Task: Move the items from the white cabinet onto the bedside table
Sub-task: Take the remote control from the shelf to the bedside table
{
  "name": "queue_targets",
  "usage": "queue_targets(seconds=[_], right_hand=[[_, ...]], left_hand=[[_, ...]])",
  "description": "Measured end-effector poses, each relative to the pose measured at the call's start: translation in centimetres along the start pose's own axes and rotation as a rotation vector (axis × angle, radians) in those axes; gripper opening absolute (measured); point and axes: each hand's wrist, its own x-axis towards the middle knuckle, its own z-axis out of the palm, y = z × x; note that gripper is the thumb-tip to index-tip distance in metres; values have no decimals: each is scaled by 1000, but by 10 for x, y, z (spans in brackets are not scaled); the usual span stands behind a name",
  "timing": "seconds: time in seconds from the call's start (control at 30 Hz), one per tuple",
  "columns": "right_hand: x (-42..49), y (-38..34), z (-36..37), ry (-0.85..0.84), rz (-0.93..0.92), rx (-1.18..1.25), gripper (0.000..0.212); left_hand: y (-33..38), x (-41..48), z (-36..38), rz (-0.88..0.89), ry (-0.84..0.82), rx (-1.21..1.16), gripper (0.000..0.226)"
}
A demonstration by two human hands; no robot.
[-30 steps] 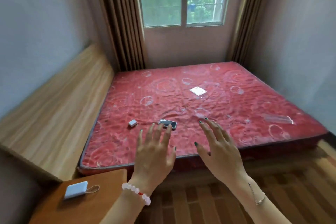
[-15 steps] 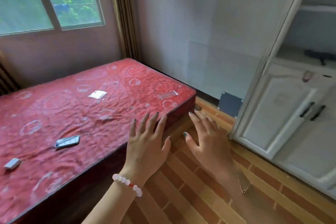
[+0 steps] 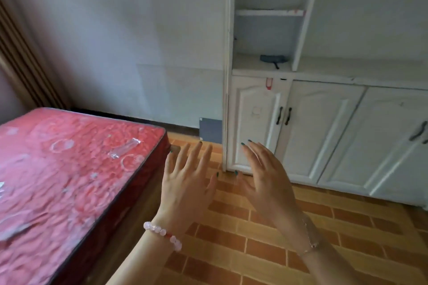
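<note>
Status: both my hands empty, fingers spread – left hand (image 3: 185, 183), right hand (image 3: 266, 178). Dark item (image 3: 274, 59) on cabinet (image 3: 259, 122) shelf, not yet fetched. Bedside table out of view. Judged: mid-task.

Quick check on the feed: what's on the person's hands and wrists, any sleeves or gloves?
No gloves or sleeves; forearms are bare. The left hand has a bracelet of pale pink beads with one red bead at the wrist. The right hand wears a thin metal chain bracelet. Nails are painted dark green.
</note>
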Motion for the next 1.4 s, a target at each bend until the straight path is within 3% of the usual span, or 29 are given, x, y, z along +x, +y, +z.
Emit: queue_targets(seconds=[0.4,0.73,1.0,1.4], right_hand=[[115,54,6,123,210,-200,61],[166,116,17,145,316,-242,63],[219,200,42,136,345,-190,64],[369,361,33,156,188,-139,61]], left_hand=[[-13,171,38,255,84,-74,59],[12,251,86,370,103,-122,56],[40,322,138,345,43,-99,57],[108,507,188,213,107,-24,57]])
